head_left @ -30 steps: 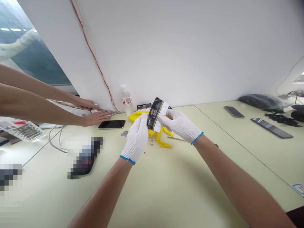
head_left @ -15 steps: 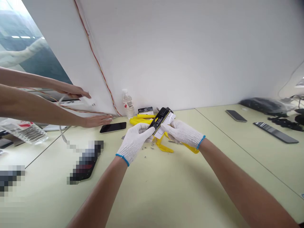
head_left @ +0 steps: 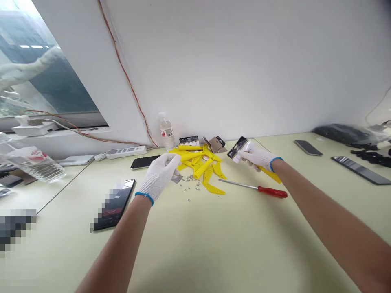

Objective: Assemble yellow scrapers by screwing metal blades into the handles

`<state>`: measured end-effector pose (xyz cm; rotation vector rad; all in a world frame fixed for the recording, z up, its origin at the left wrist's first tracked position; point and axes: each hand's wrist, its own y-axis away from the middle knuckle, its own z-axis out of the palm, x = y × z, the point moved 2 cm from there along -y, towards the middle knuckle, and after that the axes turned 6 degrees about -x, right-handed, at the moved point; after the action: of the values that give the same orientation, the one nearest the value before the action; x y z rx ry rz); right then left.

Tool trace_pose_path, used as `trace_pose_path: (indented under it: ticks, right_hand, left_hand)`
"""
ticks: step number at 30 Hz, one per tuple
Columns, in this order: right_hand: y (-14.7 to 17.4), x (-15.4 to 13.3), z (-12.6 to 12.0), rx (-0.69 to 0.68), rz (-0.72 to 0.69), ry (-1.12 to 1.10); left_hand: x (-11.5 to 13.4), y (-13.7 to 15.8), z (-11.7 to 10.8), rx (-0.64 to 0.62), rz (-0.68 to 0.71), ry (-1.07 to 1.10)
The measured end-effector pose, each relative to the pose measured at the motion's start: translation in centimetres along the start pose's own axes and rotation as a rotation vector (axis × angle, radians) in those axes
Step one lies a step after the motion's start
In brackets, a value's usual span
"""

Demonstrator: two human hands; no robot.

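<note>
Here's the black-and-white card [head_left: 237,147], up in the air to the right of the yellow parts, tilted, and the right hand [head_left: 255,156] has it: gloved thumb and fingers clamped on its white end. A yellow piece [head_left: 270,175] shows just below that wrist; whether the hand touches it, I can't tell.

Over to the left hand [head_left: 161,173], also in a white knitted glove with a blue cuff, above the table [head_left: 198,244]. Its fingers curl in toward the thumb, but whether the tips meet or pinch anything small, I can't tell. Right beside it lie thin grey plates [head_left: 177,178], partly covered by the hand.

Between the 2 hands, the yellow parts [head_left: 203,156] sit in a loose heap, with small metal screws [head_left: 191,177] scattered in front. The screwdriver [head_left: 265,190] lies just right of them, red handle pointing right.

Behind the heap, 2 more pieces of packaging: a dark printed pack [head_left: 189,141] and a bent brown card [head_left: 216,144]. A clear bottle [head_left: 166,130] stands upright near the wall, a black phone [head_left: 143,162] lies behind the left hand, and farther left there's a white power strip [head_left: 128,151].
</note>
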<state>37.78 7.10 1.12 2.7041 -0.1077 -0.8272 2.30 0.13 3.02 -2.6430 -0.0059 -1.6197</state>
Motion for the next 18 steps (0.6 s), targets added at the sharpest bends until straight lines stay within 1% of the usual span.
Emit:
trace_pose_path:
  ticks: [2, 3, 5, 7, 8, 10, 12, 15, 17, 18]
  right_hand:
    - [-2.0, 1.9, -0.3, -0.046, 0.042, 0.07]
    - [-2.8, 2.7, -0.5, -0.044, 0.06, 0.113]
    - [-3.9, 3.8, -1.0, 0.026, 0.104, 0.219]
    - [-4.3, 4.3, -1.6, 0.144, 0.146, 0.325]
    - [-4.4, 4.3, -1.9, 0.206, 0.159, 0.368]
    - [-4.3, 4.2, -2.1, 0.316, 0.162, 0.427]
    - [-3.9, 3.8, -2.0, 0.391, 0.121, 0.456]
    - [-3.1, 2.9, -1.1, 0.397, 0.008, 0.45]
    - [-2.4, 2.4, -0.5, 0.38, -0.049, 0.428]
    - [-2.1, 2.1, -0.3, 0.38, -0.068, 0.422]
  left_hand:
    - [-0.5, -0.2, -0.6, 0.01, -0.038, -0.02]
    - [-0.6, -0.4, -0.9, 0.028, -0.048, -0.041]
    - [-0.9, -0.6, -1.3, 0.083, -0.045, -0.088]
    - [-1.1, -0.7, -1.6, 0.126, -0.044, -0.116]
    - [-1.2, -0.7, -1.6, 0.126, -0.05, -0.112]
    - [-1.3, -0.6, -1.5, 0.082, -0.065, -0.085]
    - [-1.4, -0.5, -1.3, -0.004, -0.072, -0.059]
    - [-1.7, -0.5, -1.1, -0.111, -0.084, -0.062]
    - [-1.9, -0.5, -1.2, -0.132, -0.088, -0.088]
    - [-2.0, -0.5, -1.3, -0.123, -0.084, -0.107]
